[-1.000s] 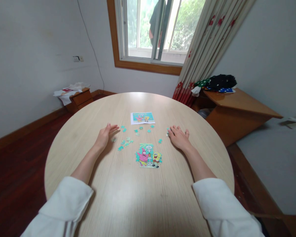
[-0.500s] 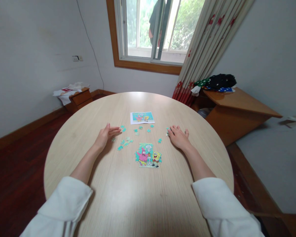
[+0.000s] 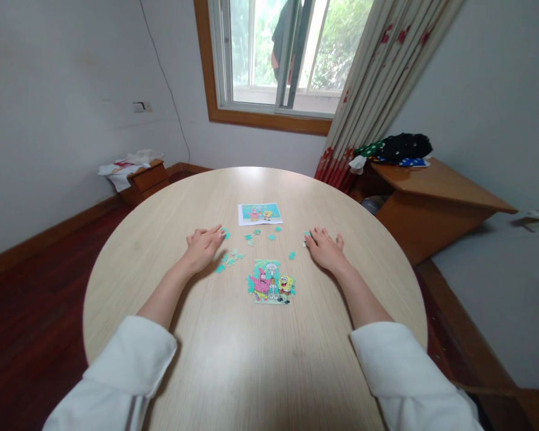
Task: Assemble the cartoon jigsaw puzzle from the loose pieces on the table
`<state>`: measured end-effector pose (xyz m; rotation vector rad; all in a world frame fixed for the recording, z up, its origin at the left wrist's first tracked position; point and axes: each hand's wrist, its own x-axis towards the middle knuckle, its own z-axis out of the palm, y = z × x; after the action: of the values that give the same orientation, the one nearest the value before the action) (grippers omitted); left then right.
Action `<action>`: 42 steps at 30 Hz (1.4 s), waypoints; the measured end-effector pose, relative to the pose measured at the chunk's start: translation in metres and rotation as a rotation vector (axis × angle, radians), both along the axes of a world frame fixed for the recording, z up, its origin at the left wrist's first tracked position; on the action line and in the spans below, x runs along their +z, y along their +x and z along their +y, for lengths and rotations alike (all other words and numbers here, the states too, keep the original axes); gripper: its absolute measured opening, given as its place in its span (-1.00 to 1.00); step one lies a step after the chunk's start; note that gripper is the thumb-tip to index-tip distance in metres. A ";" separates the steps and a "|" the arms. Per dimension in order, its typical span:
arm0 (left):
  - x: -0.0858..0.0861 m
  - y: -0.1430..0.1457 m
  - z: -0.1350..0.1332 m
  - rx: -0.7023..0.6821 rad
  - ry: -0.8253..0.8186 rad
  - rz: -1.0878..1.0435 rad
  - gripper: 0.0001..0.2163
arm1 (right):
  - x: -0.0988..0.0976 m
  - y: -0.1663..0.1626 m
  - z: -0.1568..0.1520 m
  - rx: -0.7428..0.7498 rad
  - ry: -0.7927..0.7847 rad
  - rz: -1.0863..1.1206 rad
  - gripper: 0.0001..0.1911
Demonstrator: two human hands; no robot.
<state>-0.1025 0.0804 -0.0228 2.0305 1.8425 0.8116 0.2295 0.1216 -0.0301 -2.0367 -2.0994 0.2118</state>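
Note:
A partly joined jigsaw puzzle lies flat on the table, showing a pink starfish, a tall pale figure and a yellow sponge character. My left hand is at the left, its fingertips at a small turquoise puzzle piece; the fingers are stretched out, palm down. On the right, my right hand rests with fingers spread over puzzle pieces, which it partly covers. Several loose pieces form a cluster below my left hand. One single piece lies between the joined puzzle and my right hand.
Beyond the pieces lies a printed reference picture of the same scene. More loose pieces are scattered just below it. The round wooden table reaches toward a window. A side desk with cloths stands at the right.
My left hand has moved a little right and turned more palm down, its fingertips now at the turquoise piece. My right hand has stayed in place.

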 end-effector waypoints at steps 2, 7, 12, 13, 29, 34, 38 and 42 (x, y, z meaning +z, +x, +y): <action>0.002 0.003 -0.001 -0.027 -0.048 0.099 -0.58 | 0.000 0.000 0.000 0.001 0.002 0.002 -0.46; 0.010 0.006 -0.004 -0.046 -0.019 0.186 -0.59 | 0.000 0.000 -0.001 -0.001 -0.004 0.013 -0.46; 0.009 -0.001 -0.002 0.060 0.076 0.187 -0.67 | -0.001 0.001 -0.001 0.001 -0.002 0.021 -0.45; 0.008 -0.003 -0.001 0.055 0.067 0.194 -0.68 | -0.001 0.001 -0.001 0.002 -0.003 0.020 -0.45; 0.009 -0.018 0.000 0.054 -0.098 0.218 -0.87 | -0.003 0.002 0.000 0.000 0.016 0.031 -0.46; 0.005 -0.017 0.000 0.045 -0.083 0.212 -0.88 | -0.003 0.003 0.000 0.002 0.027 0.016 -0.47; 0.004 -0.018 0.001 0.069 -0.049 0.186 -0.86 | -0.002 0.002 -0.001 0.001 0.024 0.010 -0.48; 0.002 -0.020 0.004 0.101 -0.086 0.191 -0.87 | 0.001 0.001 -0.002 -0.007 0.007 0.023 -0.48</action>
<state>-0.1224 0.0840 -0.0211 2.0363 2.0595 0.5694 0.2308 0.1198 -0.0295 -2.0274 -2.0763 0.2261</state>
